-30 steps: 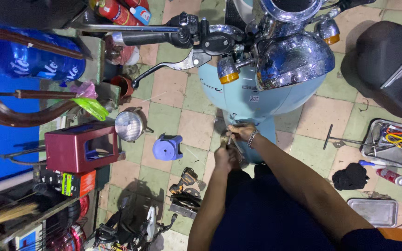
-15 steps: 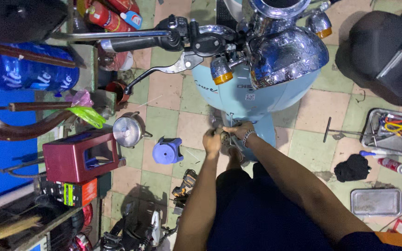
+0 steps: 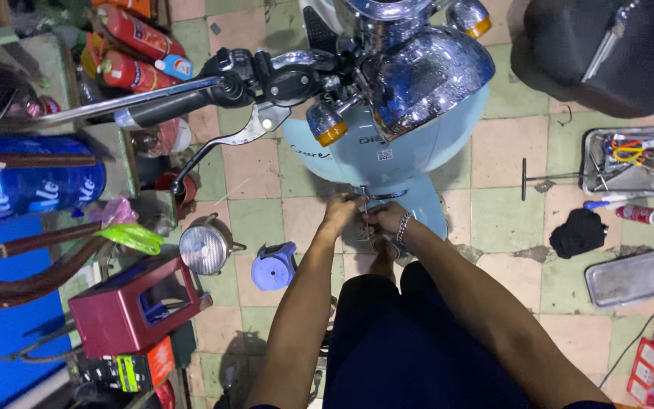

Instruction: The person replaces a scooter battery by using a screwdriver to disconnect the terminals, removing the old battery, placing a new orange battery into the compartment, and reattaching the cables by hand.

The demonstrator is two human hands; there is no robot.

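Both my hands meet at the centre of the frame, low on the pale blue scooter front panel (image 3: 387,163). My left hand (image 3: 340,216) and my right hand (image 3: 385,221) close together around a small metal fitting (image 3: 362,220) that sits just under the panel's lower edge; the fingers curl on it, though I cannot tell exactly what kind of part it is or whether a tool is pinched between them. The grip looks clenched on both sides, thumbs pressed in toward each other. By my judgement the work is midway: the fitting is in my hands and at the panel, not lying loose on the floor, yet nothing shows it finished. Above, the chrome headlamp (image 3: 425,68) and the handlebar (image 3: 191,98) fill the upper middle of the frame. At the right a metal tray of tools (image 3: 630,160) sits with a T-handle wrench (image 3: 543,178) beside it, untouched, and an empty tray (image 3: 628,278) lies lower right. A loose round headlight (image 3: 202,248) and a small blue stool (image 3: 274,266) rest on the tiles at left of my arms.
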